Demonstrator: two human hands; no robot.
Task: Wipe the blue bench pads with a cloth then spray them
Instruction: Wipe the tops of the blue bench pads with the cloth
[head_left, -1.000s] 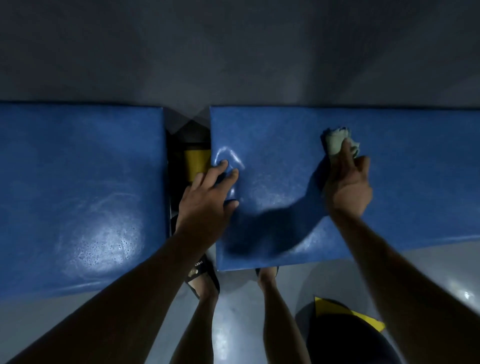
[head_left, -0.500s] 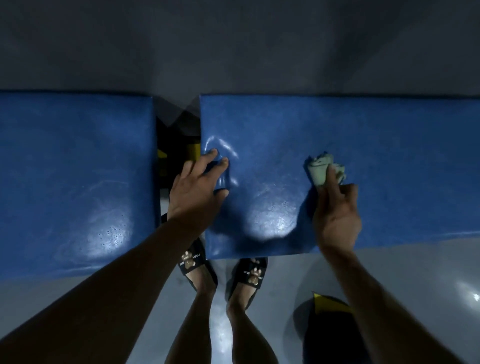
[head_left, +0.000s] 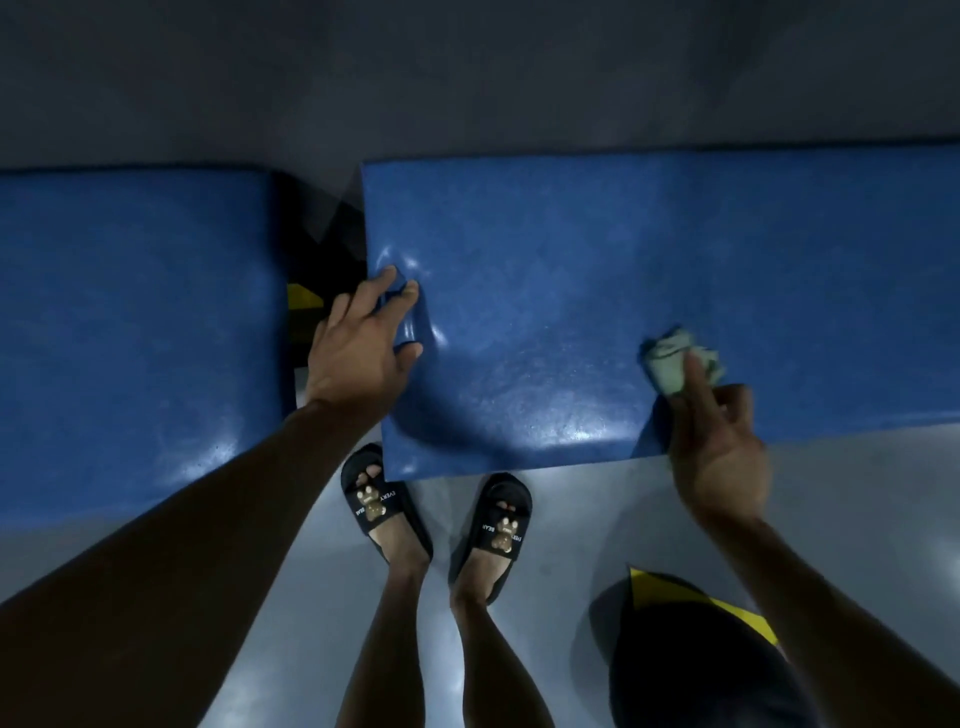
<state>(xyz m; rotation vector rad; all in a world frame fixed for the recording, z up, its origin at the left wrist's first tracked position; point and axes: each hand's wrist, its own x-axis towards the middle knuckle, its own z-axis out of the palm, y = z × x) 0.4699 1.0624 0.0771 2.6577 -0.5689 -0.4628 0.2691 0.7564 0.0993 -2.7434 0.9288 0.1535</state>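
- Left pad (head_left: 135, 322) cut off at the frame's left edge.
- Left hand (head_left: 358, 353), fingers spread, presses right pad (head_left: 571, 291), denting it.
- Right hand (head_left: 717, 441) pinches crumpled cloth (head_left: 670, 364) near the pad's near edge.

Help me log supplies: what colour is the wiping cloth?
Pale green cloth, seen in the head view.

There is just one camera, worn on the person's head. It looks almost straight down from high up. The blue bench pads (head_left: 623, 291) run across the middle of the frame, the arms reach up from the bottom corners, and the feet stand at the bottom middle
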